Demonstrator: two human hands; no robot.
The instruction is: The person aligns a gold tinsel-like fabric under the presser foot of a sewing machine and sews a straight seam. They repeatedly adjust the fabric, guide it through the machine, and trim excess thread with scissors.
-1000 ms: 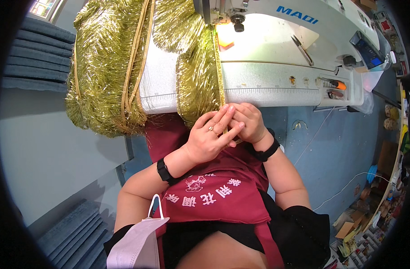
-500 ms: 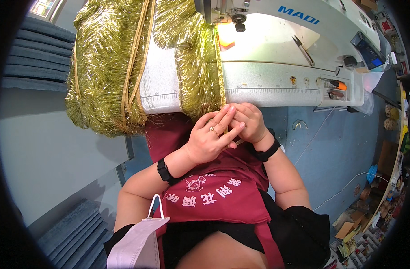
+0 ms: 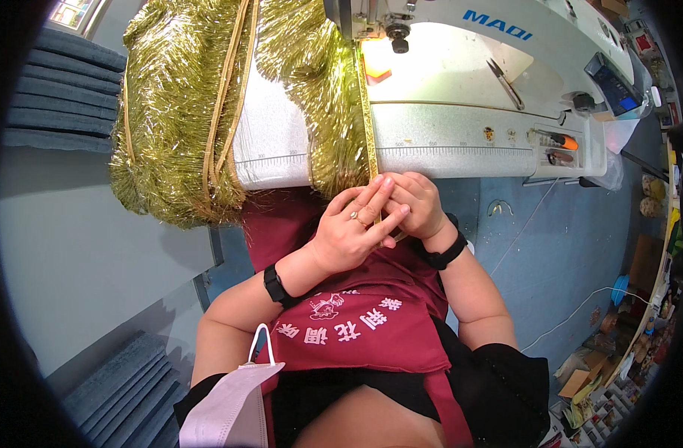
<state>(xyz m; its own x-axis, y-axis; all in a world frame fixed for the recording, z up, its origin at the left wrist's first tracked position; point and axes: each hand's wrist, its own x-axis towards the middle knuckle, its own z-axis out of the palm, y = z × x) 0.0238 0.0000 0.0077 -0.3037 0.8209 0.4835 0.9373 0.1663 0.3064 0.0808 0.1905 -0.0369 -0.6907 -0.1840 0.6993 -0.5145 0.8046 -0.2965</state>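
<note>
A strip of gold tinsel fringe (image 3: 337,142) with a flat glittery band (image 3: 370,142) along its right edge runs from under the sewing machine's presser foot area (image 3: 359,41) to the table's front edge. There both hands close around the band, side by side and touching. My left hand (image 3: 350,230), with a ring, has its fingers over the band. My right hand (image 3: 418,203) is curled, gripping it from the right. The fingers partly hide the trim between them. A large heap of the same tinsel fringe (image 3: 173,112) lies on the left.
The white sewing machine (image 3: 498,22) arches over its bed at the back right. Tweezers (image 3: 506,84) lie on the bed. An orange-handled screwdriver (image 3: 562,140) rests in a tray recess. Folded blue-grey cloths (image 3: 65,93) are stacked at far left. A ruler scale marks the table's front edge.
The fringe between the machine and my hands has shifted, its loose left side drawing to the right near the table edge. Both hands stay almost where they were.
</note>
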